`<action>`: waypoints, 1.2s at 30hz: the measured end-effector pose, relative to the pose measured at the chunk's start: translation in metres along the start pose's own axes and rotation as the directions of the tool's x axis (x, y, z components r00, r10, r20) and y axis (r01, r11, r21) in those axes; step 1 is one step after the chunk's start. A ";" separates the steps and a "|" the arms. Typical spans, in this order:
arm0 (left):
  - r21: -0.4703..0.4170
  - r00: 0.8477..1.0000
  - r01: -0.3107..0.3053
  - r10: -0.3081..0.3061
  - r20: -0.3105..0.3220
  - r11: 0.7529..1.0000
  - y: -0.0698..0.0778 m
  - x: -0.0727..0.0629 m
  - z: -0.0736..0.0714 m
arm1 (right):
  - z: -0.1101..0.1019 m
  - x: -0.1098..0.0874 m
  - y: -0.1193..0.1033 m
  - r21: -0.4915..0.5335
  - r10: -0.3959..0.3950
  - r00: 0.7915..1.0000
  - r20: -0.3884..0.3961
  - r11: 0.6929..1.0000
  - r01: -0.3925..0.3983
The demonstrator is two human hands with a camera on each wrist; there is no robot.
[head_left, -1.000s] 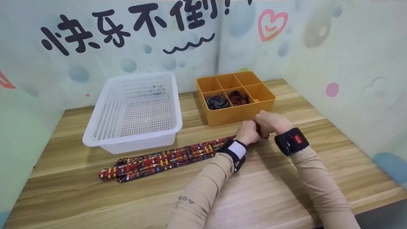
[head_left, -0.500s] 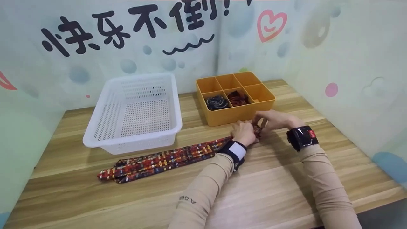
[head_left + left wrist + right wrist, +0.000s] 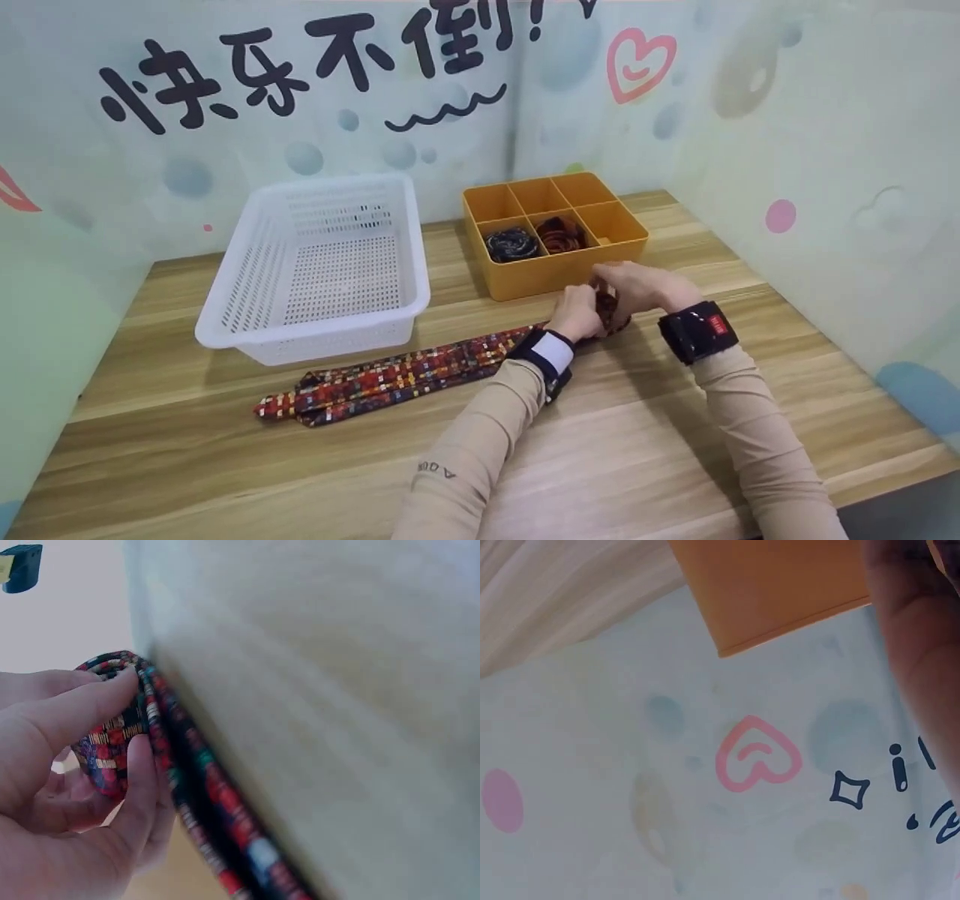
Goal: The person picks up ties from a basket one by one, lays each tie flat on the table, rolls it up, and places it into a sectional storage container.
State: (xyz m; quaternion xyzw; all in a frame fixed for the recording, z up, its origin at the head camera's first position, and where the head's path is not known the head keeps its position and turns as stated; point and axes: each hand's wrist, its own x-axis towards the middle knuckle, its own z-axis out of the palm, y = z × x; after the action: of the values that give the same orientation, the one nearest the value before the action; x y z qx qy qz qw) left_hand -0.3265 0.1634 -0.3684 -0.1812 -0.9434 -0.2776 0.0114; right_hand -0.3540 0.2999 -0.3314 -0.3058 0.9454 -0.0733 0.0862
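Note:
A necktie (image 3: 420, 371) with a red, yellow and dark checked pattern lies folded lengthwise along the table, its pointed tip at the left. Its right end is coiled into a roll (image 3: 112, 742), and the folded layers trail from it in the left wrist view. My left hand (image 3: 579, 311) pinches the necktie at this roll. From the other side, my right hand (image 3: 643, 286) holds the coil with bent fingers, just in front of the orange box (image 3: 566, 271). Only part of the right hand shows at the edge of the right wrist view.
The divided box holds a dark rolled necktie (image 3: 512, 244) and a reddish-brown rolled necktie (image 3: 561, 235) in adjoining front compartments. A white perforated basket (image 3: 345, 319) stands to the left, behind the necktie. Printed wall panels (image 3: 825, 150) bound the table at the back and sides.
The necktie's pointed tip has slid to the right as its other end coils. My right hand shifted right and away from the roll, then came back onto it. My left hand stays at the roll.

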 end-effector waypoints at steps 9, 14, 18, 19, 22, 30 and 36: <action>0.029 0.996 0.056 -0.057 0.063 0.998 0.005 -0.002 0.006 | -0.003 -0.004 0.007 0.030 -0.041 0.999 0.021 0.999 0.041; 0.023 0.997 0.021 -0.022 0.069 1.000 0.004 -0.004 0.007 | -0.005 -0.003 -0.009 -0.072 0.094 0.996 0.005 0.993 -0.094; 0.008 1.000 -0.022 0.022 0.002 1.000 0.001 -0.004 0.008 | -0.002 0.003 -0.020 -0.153 0.171 0.985 0.030 0.974 -0.165; 0.001 0.999 -0.025 0.025 -0.020 1.000 0.000 -0.003 0.008 | 0.000 0.004 -0.020 -0.156 0.171 0.985 0.031 0.974 -0.164; -0.015 0.998 -0.019 0.018 -0.060 1.000 -0.002 -0.003 0.008 | 0.003 0.004 -0.015 -0.130 0.156 0.987 0.046 0.980 -0.149; -0.051 0.999 0.012 -0.014 -0.031 0.999 -0.005 -0.003 0.002 | 0.006 0.002 0.008 0.031 0.017 0.997 0.070 0.999 -0.020; 0.036 0.998 0.041 -0.042 0.050 0.999 -0.006 -0.005 0.001 | 0.003 0.004 -0.010 -0.061 0.040 0.998 0.045 0.997 -0.037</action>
State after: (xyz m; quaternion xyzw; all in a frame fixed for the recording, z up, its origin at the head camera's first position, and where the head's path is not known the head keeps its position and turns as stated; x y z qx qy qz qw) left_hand -0.3235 0.1579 -0.3727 -0.1684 -0.9517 -0.2564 -0.0153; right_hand -0.3512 0.2891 -0.3333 -0.2916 0.9506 -0.0363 0.1000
